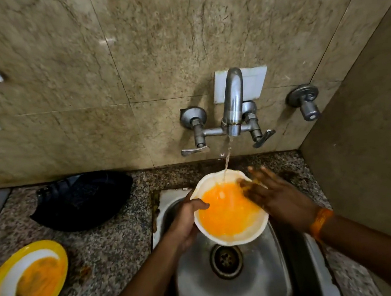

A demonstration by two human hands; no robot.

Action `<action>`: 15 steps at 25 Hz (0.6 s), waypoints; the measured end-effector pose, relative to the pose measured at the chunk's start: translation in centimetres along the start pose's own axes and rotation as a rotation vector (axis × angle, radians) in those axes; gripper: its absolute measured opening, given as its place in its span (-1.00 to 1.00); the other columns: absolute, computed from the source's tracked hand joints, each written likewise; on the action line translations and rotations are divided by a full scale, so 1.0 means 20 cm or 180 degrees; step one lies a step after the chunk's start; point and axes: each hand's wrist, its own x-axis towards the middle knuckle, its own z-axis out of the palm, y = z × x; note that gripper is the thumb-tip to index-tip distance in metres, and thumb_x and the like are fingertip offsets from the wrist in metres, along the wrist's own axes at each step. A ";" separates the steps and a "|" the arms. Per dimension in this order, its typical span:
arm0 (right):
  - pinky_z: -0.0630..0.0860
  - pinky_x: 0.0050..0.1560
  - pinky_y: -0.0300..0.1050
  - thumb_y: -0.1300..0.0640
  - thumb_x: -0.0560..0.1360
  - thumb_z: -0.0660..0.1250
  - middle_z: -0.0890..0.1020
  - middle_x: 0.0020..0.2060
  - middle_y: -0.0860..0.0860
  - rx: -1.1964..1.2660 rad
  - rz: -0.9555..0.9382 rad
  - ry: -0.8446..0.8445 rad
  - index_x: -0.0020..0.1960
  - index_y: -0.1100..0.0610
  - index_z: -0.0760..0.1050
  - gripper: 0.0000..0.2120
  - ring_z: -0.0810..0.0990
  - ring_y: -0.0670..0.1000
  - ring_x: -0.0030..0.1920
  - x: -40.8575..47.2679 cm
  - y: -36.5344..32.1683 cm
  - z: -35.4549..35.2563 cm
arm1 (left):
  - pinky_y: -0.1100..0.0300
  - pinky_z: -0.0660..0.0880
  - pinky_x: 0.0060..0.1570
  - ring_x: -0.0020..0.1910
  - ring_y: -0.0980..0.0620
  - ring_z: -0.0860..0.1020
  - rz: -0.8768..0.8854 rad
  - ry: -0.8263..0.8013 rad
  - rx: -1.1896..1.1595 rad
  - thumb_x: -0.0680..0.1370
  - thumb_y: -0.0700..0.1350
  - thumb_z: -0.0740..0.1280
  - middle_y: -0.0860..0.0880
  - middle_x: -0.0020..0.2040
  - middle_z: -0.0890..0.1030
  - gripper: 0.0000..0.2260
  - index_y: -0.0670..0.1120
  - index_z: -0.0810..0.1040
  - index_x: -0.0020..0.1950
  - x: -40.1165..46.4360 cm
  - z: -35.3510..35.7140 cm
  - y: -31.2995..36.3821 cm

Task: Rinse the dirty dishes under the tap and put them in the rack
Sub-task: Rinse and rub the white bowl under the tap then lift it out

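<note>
A white bowl (229, 208) with a scalloped rim is held over the steel sink (234, 279), above the drain (226, 259), and is filled with orange, cloudy water. A thin stream of water (227, 162) runs from the wall-mounted tap (233, 103) and lands inside the bowl near its far rim.

The left hand (187, 223) grips the bowl at its left edge, with the thumb hooked over the rim and the fingers curled underneath. The right hand (272, 194) is spread, its fingers straight and slightly blurred, resting on the inner right side of the bowl; it has hold of nothing. An orange band (321, 222) sits on the right wrist.

On the speckled granite counter (113, 245) to the left of the sink lies 1 yellow-rimmed plate (26, 285), smeared with orange residue and apart from the sink. Behind it, near the wall, sits a dark pan (82, 200). A separate valve (305, 102) sticks out of the tiled wall (150, 42) to the right of the tap.
</note>
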 end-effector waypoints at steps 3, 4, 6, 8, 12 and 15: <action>0.37 0.46 0.27 -0.06 0.33 0.50 0.44 0.48 0.24 0.0474 -0.0067 -0.0124 0.47 0.23 0.45 -0.22 0.38 0.30 0.49 0.03 -0.20 0.05 | -0.27 0.54 0.25 0.19 -0.34 0.64 -0.0105 0.0118 0.0048 0.38 -0.20 0.36 -0.26 0.20 0.69 -0.45 -0.12 0.55 0.39 0.02 0.00 0.03; 0.41 0.44 0.23 -0.11 0.41 0.42 0.45 0.48 0.22 0.0691 -0.0272 -0.0037 0.48 0.20 0.44 -0.28 0.40 0.25 0.50 0.00 -0.30 0.09 | -0.28 0.55 0.23 0.18 -0.35 0.64 -0.0054 0.0151 0.0104 0.41 -0.21 0.35 -0.27 0.19 0.69 -0.48 -0.13 0.56 0.39 0.03 -0.01 0.04; 0.36 0.49 0.19 -0.11 0.49 0.32 0.43 0.50 0.17 0.0669 -0.0367 0.0012 0.50 0.17 0.42 -0.35 0.37 0.17 0.52 -0.08 -0.37 0.12 | -0.31 0.55 0.23 0.16 -0.36 0.65 -0.0014 0.0104 0.0271 0.41 -0.23 0.36 -0.27 0.17 0.70 -0.52 -0.10 0.59 0.34 0.03 -0.05 0.07; 0.18 0.56 0.24 0.00 0.45 0.38 0.37 0.53 0.23 0.0180 0.0063 0.0054 0.53 0.26 0.36 -0.28 0.30 0.25 0.55 -0.06 -0.30 0.12 | -0.34 0.52 0.26 0.17 -0.34 0.65 -0.0064 0.0025 0.0460 0.34 -0.20 0.39 -0.24 0.16 0.71 -0.49 -0.04 0.61 0.31 0.01 -0.06 0.09; 0.20 0.54 0.30 0.08 0.33 0.51 0.34 0.52 0.30 0.0374 0.0409 -0.0308 0.55 0.29 0.30 -0.14 0.29 0.36 0.53 0.08 -0.40 0.18 | -0.39 0.49 0.27 0.17 -0.31 0.66 -0.0007 0.0073 0.0558 0.39 -0.13 0.42 -0.20 0.17 0.71 -0.50 0.03 0.60 0.35 0.03 -0.03 0.07; 0.47 0.39 0.24 0.12 0.29 0.56 0.52 0.44 0.11 0.1302 0.0283 0.0036 0.46 0.09 0.47 -0.25 0.47 0.20 0.45 0.07 -0.62 0.20 | -0.27 0.53 0.28 0.21 -0.24 0.65 0.0054 0.0129 0.0411 0.58 -0.15 0.35 -0.15 0.22 0.70 -0.59 0.05 0.53 0.43 0.02 -0.01 0.05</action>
